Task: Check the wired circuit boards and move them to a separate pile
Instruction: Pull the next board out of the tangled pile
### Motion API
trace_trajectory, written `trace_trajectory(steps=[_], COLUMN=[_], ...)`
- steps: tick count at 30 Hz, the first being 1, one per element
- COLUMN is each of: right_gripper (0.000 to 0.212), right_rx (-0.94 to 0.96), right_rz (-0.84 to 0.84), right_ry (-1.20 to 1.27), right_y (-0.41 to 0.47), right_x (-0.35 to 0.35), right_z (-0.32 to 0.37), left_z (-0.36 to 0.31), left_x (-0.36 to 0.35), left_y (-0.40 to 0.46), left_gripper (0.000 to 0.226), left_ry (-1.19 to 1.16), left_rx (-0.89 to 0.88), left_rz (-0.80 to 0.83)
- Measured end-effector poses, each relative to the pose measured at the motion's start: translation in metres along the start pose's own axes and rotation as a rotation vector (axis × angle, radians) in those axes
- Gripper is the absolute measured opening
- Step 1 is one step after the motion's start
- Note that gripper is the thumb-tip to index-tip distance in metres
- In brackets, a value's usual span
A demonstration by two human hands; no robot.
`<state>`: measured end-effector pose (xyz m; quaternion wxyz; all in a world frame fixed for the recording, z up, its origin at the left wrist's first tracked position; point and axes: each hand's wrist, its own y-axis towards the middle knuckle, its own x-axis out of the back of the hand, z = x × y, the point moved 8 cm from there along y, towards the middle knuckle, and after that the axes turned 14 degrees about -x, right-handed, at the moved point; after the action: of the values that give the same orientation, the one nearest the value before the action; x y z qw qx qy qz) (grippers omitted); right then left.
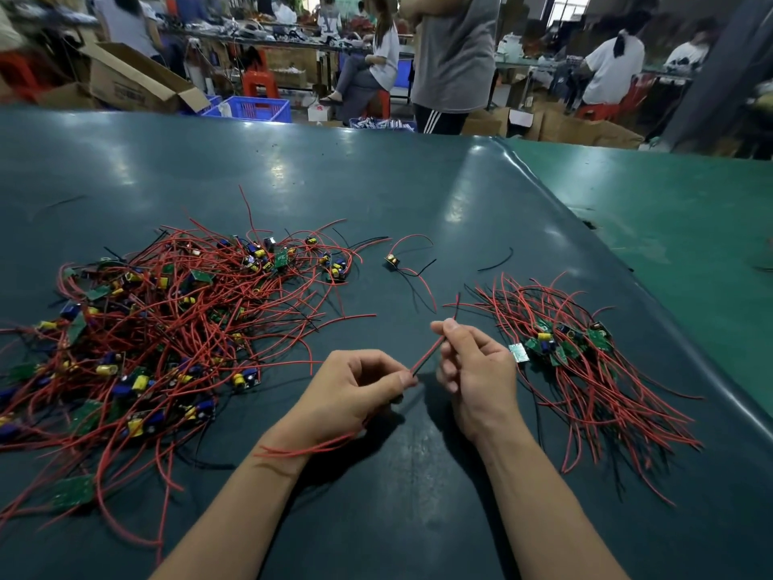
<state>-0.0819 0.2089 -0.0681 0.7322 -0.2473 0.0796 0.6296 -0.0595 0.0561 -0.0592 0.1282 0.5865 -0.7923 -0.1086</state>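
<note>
The setting is an electronics assembly workshop. A long work table carries a dark green mat, on which lie a large heap of wired circuit boards and a smaller pile of the same boards. Further work tables stand behind, loaded with parts. Workers sit at them on red plastic stools; one person stands at the near table's far edge. Open cardboard cartons and a blue plastic crate stand on the floor between the rows.
</note>
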Motion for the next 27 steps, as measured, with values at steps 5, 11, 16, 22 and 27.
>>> trace_trajectory(steps=[5, 11, 16, 22, 27], right_gripper=[0.024, 0.033, 0.023, 0.012, 0.015], right_rx=[-0.006, -0.304, -0.258, 0.038, 0.049], right_rz=[-0.08, 0.11, 0.106, -0.108, -0.09], right_ry=[0.097, 0.381, 0.356, -0.036, -0.003], right_y=[0.003, 0.002, 0.002, 0.0, -0.003], right_x=[0.012, 0.001, 0.002, 0.018, 0.014], right_z=[0.004, -0.009, -0.004, 0.012, 0.014], left_z=[-0.003, -0.005, -0.006, -0.006, -0.004], left_x=[-0.006, -0.007, -0.005, -0.003, -0.001], left_y=[-0.003, -0.004, -0.007, -0.008, -0.008], left_gripper=[0.008, 0.016, 0.019, 0.01, 0.008], left_ry=[0.022, 0.033, 0.026, -0.012, -0.008], left_rx=[-0.003, 0.0, 0.005, 0.014, 0.015], left_rz=[0.076, 0.098, 0.077, 0.05, 0.037])
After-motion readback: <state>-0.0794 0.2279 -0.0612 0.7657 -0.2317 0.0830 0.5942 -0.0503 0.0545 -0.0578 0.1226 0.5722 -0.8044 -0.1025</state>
